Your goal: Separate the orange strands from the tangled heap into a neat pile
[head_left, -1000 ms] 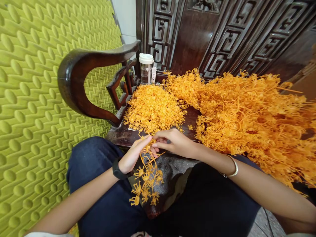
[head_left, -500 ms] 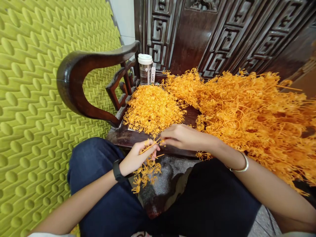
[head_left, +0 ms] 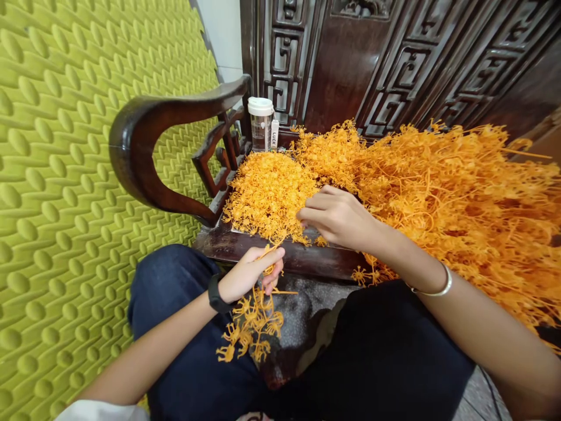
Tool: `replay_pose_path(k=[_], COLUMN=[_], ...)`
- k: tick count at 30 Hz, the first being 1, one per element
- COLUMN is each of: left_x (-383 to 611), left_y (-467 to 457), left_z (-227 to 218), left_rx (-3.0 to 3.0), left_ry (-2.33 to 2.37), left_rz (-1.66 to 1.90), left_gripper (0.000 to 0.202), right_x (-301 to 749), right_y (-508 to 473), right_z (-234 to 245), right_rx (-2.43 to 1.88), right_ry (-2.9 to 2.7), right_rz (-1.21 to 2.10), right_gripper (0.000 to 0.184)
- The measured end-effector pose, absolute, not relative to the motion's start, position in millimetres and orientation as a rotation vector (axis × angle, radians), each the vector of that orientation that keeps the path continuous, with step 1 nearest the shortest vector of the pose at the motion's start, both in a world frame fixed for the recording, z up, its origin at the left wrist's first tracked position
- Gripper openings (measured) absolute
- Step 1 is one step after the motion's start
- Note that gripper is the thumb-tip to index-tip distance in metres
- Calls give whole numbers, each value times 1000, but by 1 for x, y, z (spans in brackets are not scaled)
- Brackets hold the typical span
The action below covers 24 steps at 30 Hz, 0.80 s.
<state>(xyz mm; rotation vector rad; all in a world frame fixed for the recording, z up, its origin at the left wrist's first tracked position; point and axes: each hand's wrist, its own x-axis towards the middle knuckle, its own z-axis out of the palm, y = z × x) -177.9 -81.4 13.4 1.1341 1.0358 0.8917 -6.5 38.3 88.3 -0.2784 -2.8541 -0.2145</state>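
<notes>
My left hand point(head_left: 249, 275) is closed round an orange plastic sprig point(head_left: 249, 324) with many small flower-like tips, which hangs down over my lap. My right hand point(head_left: 335, 216) hovers over the wooden chair seat point(head_left: 272, 251), fingers pinched together at the edge of a small heap of loose orange pieces point(head_left: 269, 193); what it holds, if anything, is hidden. A far bigger tangle of orange sprigs point(head_left: 451, 204) fills the seat to the right of that hand.
A curved dark wooden armrest point(head_left: 144, 134) rises at the left. A clear jar with a white lid point(head_left: 260, 123) stands at the seat's back corner. Carved dark wood panels point(head_left: 394, 52) stand behind, and a green padded wall point(head_left: 65, 175) fills the left.
My right hand has left the sprig and moved up and right to the small heap. My left hand keeps its hold, and the sprig hangs lower than half a second ago.
</notes>
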Motion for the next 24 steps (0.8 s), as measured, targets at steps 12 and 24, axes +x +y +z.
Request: replay_pose_path(k=[12,24], left_x=[-189,-171], left_y=[-97,-89], left_z=[6,-3], left_rx=[1154,1135], left_ry=[933,1007], left_rz=[655,710], left_gripper=[46,32], right_x=[53,28], right_y=[103,82], right_z=[117,93], right_rx=[-696,-630], right_ry=[-2132,-1470], right_rz=[-516,277], right_gripper=[17,4])
